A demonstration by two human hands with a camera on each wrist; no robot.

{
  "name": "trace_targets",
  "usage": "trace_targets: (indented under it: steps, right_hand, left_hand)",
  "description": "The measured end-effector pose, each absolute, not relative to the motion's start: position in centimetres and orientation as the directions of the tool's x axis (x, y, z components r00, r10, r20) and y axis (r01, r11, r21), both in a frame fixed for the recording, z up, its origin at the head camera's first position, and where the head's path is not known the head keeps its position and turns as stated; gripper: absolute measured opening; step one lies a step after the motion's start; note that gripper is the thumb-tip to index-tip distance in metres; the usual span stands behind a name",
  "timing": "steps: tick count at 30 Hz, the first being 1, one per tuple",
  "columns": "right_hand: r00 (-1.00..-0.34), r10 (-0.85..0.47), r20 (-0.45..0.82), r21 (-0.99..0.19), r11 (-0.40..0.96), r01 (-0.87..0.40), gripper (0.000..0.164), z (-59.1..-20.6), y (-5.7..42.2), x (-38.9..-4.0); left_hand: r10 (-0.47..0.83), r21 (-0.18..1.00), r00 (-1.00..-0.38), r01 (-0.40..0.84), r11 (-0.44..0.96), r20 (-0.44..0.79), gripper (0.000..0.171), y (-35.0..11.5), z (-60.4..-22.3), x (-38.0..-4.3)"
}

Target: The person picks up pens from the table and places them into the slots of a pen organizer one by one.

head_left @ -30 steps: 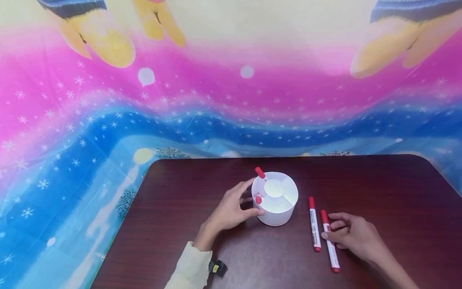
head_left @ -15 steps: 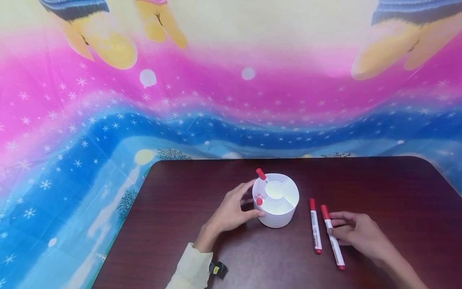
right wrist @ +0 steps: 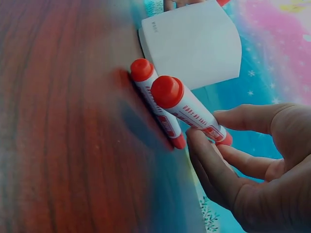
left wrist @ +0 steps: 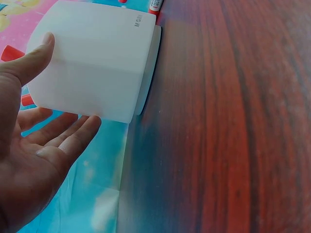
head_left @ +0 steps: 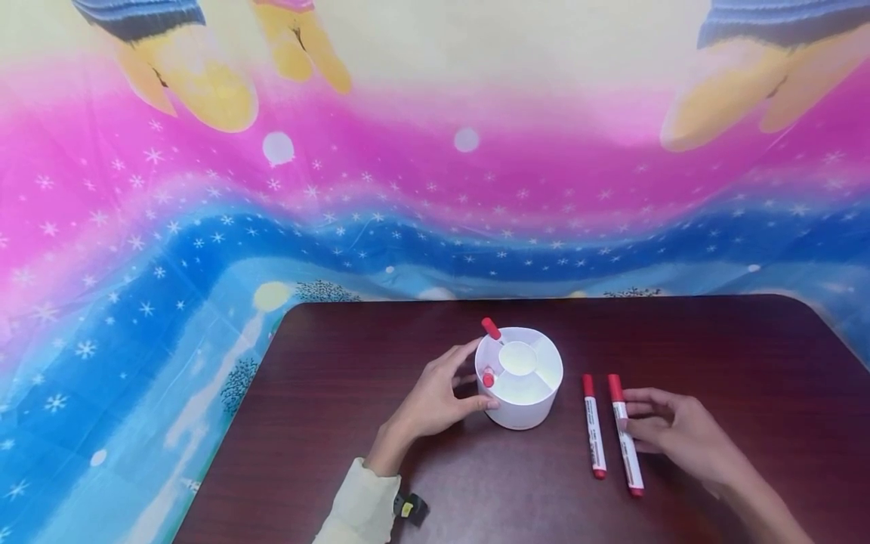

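Observation:
A white round pen holder (head_left: 522, 412) with divided compartments stands upright on the table. Two red-capped markers lean in it: one marker (head_left: 491, 328) sticks out over the far left rim, another marker (head_left: 488, 378) shows its cap end inside on the left. My left hand (head_left: 438, 397) holds the holder's left side, thumb (left wrist: 39, 58) on the near wall and fingers spread round behind. To the right, my right hand (head_left: 680, 434) pinches a red-and-white marker (right wrist: 194, 109) between thumb and fingers, red cap pointing away from me. Just left of it, a matching marker (head_left: 594, 434) lies on the table.
The dark wood-grain table (head_left: 734, 340) has rounded far corners. Behind it hangs a pink and blue printed cloth (head_left: 408, 189). A small black object with a yellow label (head_left: 411, 508) sits by the left sleeve (head_left: 363, 491).
My right hand has shifted the pinched marker slightly away from me and turned it nearly parallel to the lying marker. My left hand and the pen holder have stayed put.

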State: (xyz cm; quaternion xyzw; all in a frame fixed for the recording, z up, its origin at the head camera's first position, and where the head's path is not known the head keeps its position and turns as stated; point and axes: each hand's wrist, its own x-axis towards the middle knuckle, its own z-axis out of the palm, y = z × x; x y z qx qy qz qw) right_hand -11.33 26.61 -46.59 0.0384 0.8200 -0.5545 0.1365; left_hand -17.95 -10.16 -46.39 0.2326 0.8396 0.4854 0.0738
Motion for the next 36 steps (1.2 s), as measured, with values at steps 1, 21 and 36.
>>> trace_targets:
  steps: [1, 21, 36]
  right_hand:
    - [-0.963, -0.092, -0.255, -0.902, 0.381, 0.203, 0.064, -46.5, 26.6, -11.4]
    - [-0.989, -0.089, -0.116, -0.923, 0.378, 0.075, 0.065, -43.8, 25.6, -12.9]
    - [-0.993, -0.103, -0.065, -0.934, 0.358, 0.024, 0.064, -42.4, 24.3, -13.5]
  left_hand:
    - [0.463, 0.850, -0.881, 0.319, 0.419, 0.102, 0.097, -10.2, -46.4, -17.9]
    - [0.459, 0.849, -0.883, 0.314, 0.425, 0.097, 0.097, -10.2, -46.3, -18.0]
    - [0.458, 0.842, -0.883, 0.322, 0.433, 0.102, 0.097, -10.1, -46.1, -17.8]
